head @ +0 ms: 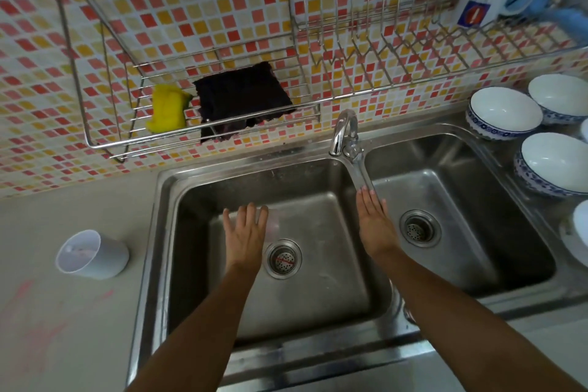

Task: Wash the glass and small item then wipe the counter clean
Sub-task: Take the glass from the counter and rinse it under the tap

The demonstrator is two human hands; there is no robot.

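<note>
A beige tabletop (63, 344) is seen left of a double steel sink (159, 207) set into it. A white cup (95, 256) is placed on it near the sink's rim, and pink smears (28, 321) are spread over its near part. Blue-patterned bowls (506, 111) are grouped on the steel drainboard (509, 175) at the right.

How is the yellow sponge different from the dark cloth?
The yellow sponge is bright and small; the dark cloth is nearly black and bigger. The sponge is chunky; the cloth is flat, with an edge drooping through the wires. Both sit in the wire rack.
</note>
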